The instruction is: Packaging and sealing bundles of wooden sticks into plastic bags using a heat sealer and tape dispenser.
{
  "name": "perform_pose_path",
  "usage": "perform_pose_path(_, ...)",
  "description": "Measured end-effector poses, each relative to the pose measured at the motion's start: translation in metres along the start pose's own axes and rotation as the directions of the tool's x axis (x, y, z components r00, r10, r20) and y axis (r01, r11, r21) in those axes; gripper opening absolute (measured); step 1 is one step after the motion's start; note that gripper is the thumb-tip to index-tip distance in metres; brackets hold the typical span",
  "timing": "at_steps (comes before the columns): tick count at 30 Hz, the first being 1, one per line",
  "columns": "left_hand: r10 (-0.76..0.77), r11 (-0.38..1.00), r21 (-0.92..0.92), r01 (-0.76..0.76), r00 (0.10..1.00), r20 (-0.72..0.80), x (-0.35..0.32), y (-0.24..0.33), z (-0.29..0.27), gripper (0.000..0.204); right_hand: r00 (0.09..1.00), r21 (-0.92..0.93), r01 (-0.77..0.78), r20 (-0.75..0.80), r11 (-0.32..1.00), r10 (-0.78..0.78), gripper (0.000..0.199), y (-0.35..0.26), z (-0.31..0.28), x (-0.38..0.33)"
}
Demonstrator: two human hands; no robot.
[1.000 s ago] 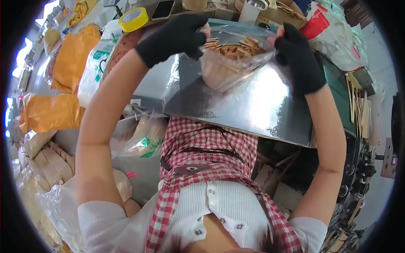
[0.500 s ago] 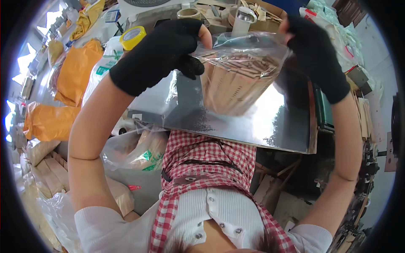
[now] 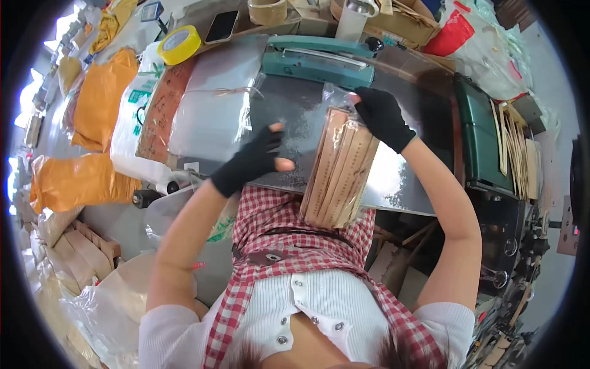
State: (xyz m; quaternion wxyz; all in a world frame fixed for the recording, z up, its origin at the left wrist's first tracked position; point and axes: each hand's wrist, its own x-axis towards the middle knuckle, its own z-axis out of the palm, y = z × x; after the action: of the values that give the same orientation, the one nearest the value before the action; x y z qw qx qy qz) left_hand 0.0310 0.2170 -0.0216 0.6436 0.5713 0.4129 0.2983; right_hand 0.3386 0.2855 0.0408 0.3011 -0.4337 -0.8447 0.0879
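Clear plastic bag of flat tan strips is slanting over the glossy dark bench's near edge | I'm grasping its top with black-gloved right hand | black-gloved left hand: I'm holding fingers apart, empty | filling seemingly done; no seal showing

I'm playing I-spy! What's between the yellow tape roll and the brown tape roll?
In the head view, a phone lies between the yellow tape roll and the brown tape roll.
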Motion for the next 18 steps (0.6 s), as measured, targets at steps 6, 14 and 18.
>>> perform_pose_path(6,0.452,0.889,0.006,-0.459,0.877,0.161,0.042,0.094,0.064,0.043,0.961,-0.302,0.271,0.146,0.914,-0.237,0.013,-0.093,-0.05,0.016)
perform_pose_path(14,0.422,0.906,0.066,-0.418,0.881,-0.213,0.007,0.153,0.059,0.022,0.945,-0.134,0.159,-0.265,0.978,-0.19,0.07,-0.116,-0.115,0.032)
perform_pose_path(18,0.663,0.64,0.465,-0.612,0.745,0.067,0.006,0.139,0.038,0.042,0.963,-0.119,0.246,0.146,0.962,-0.228,0.048,-0.107,-0.074,0.017)
